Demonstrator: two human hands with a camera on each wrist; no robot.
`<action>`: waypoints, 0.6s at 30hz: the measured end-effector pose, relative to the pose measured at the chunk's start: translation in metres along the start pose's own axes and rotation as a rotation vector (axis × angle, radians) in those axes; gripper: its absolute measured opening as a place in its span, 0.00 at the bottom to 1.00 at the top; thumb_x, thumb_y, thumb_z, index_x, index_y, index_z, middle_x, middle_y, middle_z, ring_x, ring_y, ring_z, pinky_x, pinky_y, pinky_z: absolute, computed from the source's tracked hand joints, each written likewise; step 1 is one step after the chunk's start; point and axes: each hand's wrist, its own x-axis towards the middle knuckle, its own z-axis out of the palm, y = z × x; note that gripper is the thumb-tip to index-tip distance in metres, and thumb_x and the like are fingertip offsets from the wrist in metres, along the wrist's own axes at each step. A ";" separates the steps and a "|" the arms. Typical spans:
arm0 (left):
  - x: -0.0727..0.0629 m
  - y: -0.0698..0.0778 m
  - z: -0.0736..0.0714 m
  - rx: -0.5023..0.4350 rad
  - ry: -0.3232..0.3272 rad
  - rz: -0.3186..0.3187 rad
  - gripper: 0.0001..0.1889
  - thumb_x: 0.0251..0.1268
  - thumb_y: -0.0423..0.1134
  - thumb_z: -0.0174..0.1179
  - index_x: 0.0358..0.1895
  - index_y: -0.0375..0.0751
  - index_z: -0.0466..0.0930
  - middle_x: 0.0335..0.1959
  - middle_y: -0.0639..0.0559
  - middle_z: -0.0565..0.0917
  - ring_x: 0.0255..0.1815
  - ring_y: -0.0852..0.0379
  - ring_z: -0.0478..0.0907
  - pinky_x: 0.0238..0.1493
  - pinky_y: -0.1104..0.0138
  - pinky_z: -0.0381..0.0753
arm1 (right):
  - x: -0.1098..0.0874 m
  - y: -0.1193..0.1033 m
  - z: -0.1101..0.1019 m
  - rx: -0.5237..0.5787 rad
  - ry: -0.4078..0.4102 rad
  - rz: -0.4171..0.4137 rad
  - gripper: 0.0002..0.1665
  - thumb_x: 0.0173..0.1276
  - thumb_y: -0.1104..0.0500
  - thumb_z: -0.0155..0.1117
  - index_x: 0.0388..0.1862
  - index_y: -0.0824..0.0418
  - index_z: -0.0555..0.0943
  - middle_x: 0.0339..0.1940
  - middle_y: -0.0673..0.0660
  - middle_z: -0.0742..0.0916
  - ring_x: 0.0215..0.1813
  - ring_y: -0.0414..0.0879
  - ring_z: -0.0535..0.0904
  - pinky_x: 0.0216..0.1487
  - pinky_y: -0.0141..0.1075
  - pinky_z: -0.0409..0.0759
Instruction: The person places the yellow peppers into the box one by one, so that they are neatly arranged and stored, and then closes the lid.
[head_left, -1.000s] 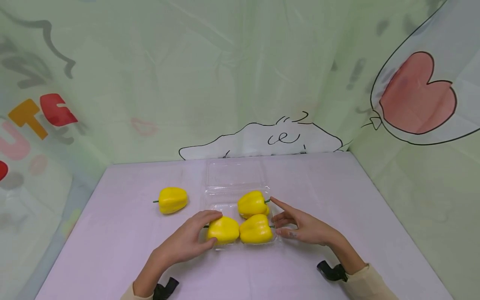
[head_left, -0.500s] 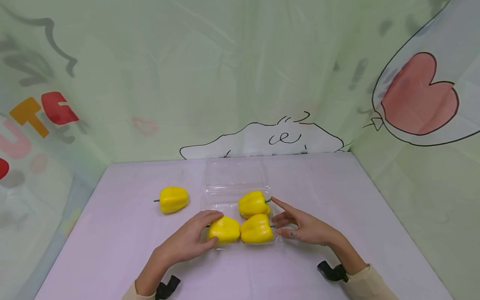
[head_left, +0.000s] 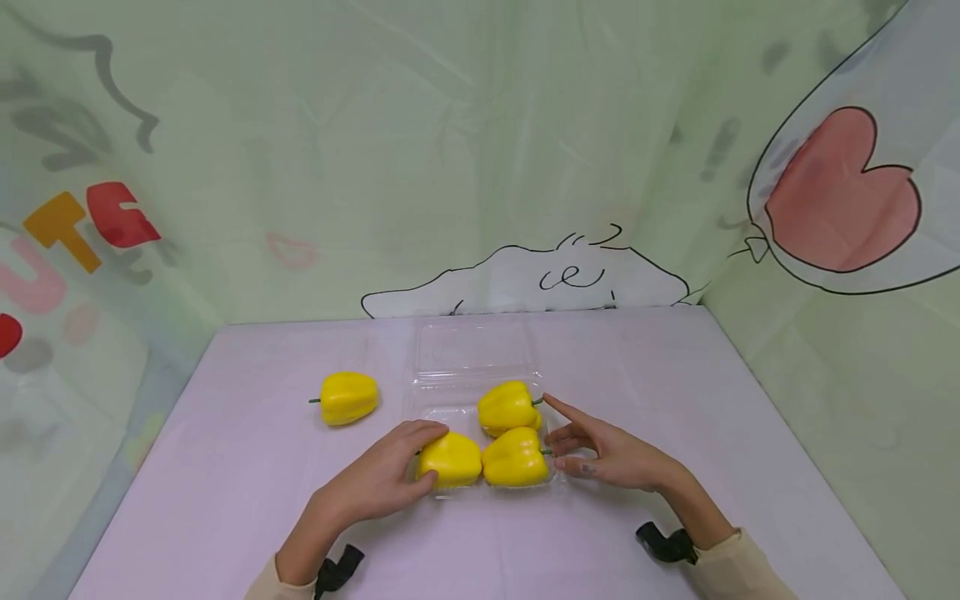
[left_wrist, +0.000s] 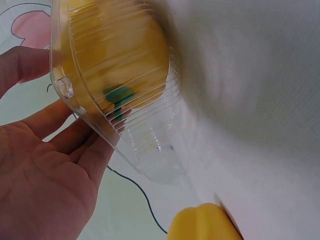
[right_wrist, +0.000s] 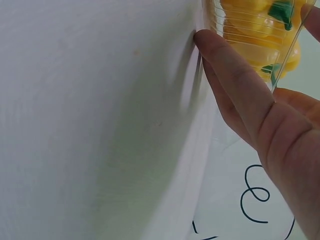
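Observation:
A clear plastic clamshell box lies with its lid folded back. Three yellow bell peppers are in it: one at front left, one at front right and one at back right. My left hand holds the front left pepper between thumb and fingers, reaching over the rim. Through the ribbed wall in the left wrist view, its green stem shows. My right hand rests fingers along the box's right side, index finger extended near the back pepper's stem.
Another yellow bell pepper lies on the white-covered table, left of the box. Printed fabric walls enclose the table at the back and sides. A black wrist mount sticks out by the right sleeve.

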 end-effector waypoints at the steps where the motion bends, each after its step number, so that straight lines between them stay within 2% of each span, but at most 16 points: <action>1: 0.000 0.000 0.000 0.003 0.000 0.001 0.31 0.71 0.40 0.63 0.76 0.41 0.72 0.77 0.48 0.75 0.79 0.47 0.71 0.81 0.48 0.71 | 0.000 0.000 0.000 -0.001 0.000 -0.001 0.55 0.76 0.50 0.68 0.90 0.51 0.46 0.68 0.65 0.83 0.66 0.58 0.83 0.70 0.60 0.82; 11: 0.001 -0.001 0.003 0.023 0.021 0.018 0.31 0.70 0.40 0.63 0.76 0.41 0.72 0.76 0.48 0.76 0.78 0.47 0.71 0.80 0.49 0.71 | -0.001 0.001 -0.001 0.013 -0.004 0.000 0.55 0.76 0.49 0.68 0.90 0.50 0.47 0.68 0.64 0.84 0.66 0.57 0.83 0.71 0.59 0.81; 18: -0.003 -0.001 0.003 0.001 0.020 0.019 0.32 0.72 0.41 0.63 0.78 0.41 0.70 0.79 0.48 0.73 0.80 0.47 0.70 0.81 0.47 0.70 | -0.001 0.001 -0.001 0.015 -0.005 -0.004 0.55 0.76 0.49 0.68 0.90 0.50 0.47 0.68 0.64 0.84 0.66 0.56 0.83 0.71 0.59 0.81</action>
